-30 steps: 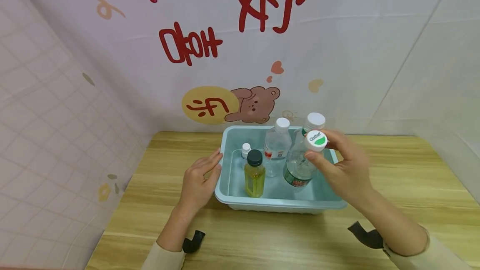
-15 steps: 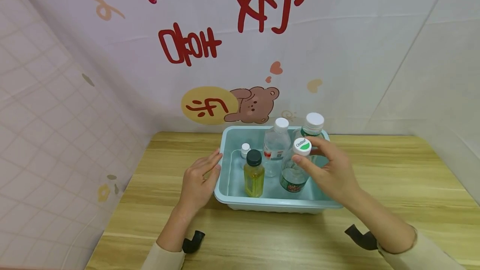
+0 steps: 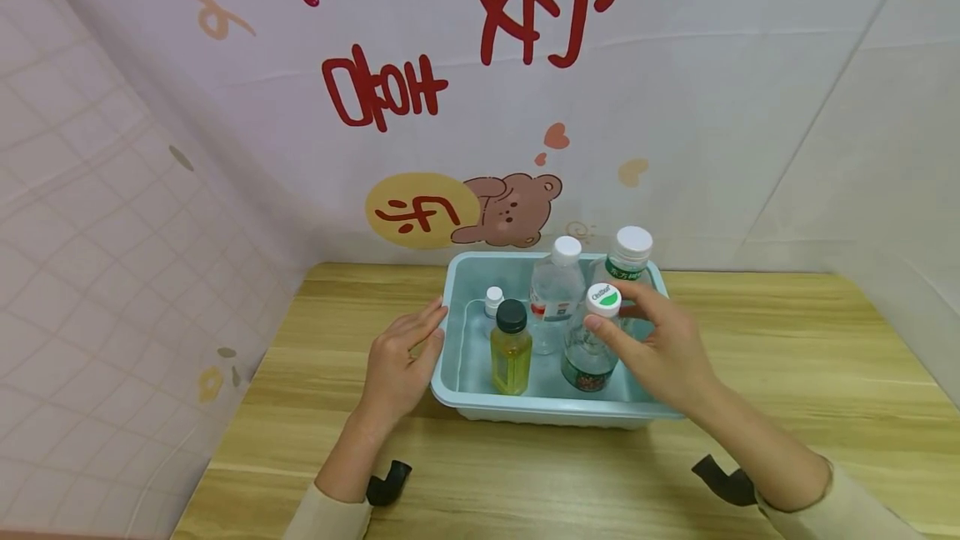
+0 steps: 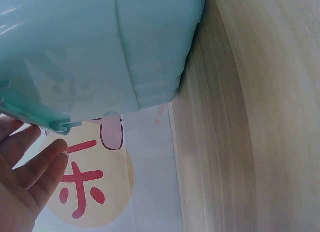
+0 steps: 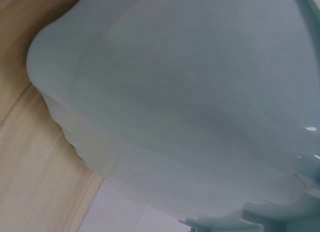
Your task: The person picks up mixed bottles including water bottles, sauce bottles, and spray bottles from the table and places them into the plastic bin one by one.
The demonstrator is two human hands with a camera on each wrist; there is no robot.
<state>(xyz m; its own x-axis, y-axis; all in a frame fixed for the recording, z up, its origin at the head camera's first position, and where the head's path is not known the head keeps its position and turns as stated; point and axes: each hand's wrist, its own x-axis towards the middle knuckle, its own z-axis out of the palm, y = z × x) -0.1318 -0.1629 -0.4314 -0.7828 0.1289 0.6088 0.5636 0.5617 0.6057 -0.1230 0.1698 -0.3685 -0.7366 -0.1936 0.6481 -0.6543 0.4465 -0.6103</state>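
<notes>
A pale blue-green plastic bin stands on the table with bottles upright in it. My right hand pinches a clear plastic bottle near its white cap, thumb in front and fingers behind; the bottle stands nearly upright inside the bin's right half. My left hand rests its straight fingers on the bin's left rim. In the left wrist view, the fingers of the left hand are extended at the rim's edge. The right wrist view holds only the bin's outer wall, wood and backdrop; the right hand is out of it.
Inside the bin are a yellow-green bottle with a black cap, a small white-capped bottle, a clear bottle and a larger white-capped bottle at the back right. A printed cloth backdrop rises behind the wooden table.
My right hand has moved left and slightly down with the clear bottle, which has straightened from a tilt and sits lower in the bin. My left hand stays at the rim.
</notes>
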